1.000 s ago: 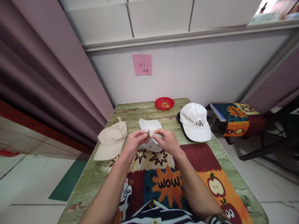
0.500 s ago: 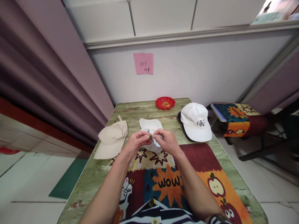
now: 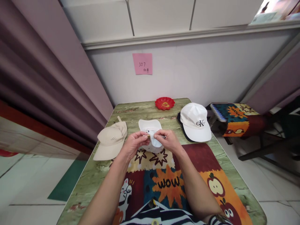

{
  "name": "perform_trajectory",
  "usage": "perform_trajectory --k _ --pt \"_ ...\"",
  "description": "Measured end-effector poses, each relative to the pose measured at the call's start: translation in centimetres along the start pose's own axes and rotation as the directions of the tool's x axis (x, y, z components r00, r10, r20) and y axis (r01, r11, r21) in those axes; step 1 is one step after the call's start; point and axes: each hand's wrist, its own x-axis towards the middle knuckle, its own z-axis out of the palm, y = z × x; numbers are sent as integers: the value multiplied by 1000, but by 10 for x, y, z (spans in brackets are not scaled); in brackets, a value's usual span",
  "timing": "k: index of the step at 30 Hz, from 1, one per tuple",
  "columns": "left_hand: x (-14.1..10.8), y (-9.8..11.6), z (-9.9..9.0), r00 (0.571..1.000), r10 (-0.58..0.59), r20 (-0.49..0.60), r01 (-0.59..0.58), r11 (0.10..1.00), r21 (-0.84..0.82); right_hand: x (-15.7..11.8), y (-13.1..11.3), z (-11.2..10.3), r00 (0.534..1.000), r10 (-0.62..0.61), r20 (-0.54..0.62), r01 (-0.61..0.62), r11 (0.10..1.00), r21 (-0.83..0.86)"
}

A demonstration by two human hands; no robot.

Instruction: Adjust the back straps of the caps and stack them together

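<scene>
A small white cap lies in the middle of the table with its brim pointing away from me. Both my hands are over its near side, at the strap. My left hand pinches a small brass-coloured buckle between thumb and forefinger. A short pale stretch of strap runs from the buckle to my right hand, whose thumb and forefinger pinch it. The fingers partly hide the strap and the cap's crown.
To the left sits a beige cap. A white cap with black letters rests on a dark cap at the right. A red scalloped dish stands at the back. Under my forearms lies a patterned mat.
My fingertips have moved slightly apart, and more of the strap and buckle shows between them. The view has shifted a little. The caps stay in place.
</scene>
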Motion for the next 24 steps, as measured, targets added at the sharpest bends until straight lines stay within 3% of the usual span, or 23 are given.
perform_trajectory --k 24 --pt "0 -2 0 1000 18 3 -18 996 89 -1 -5 5 999 30 44 -28 998 -63"
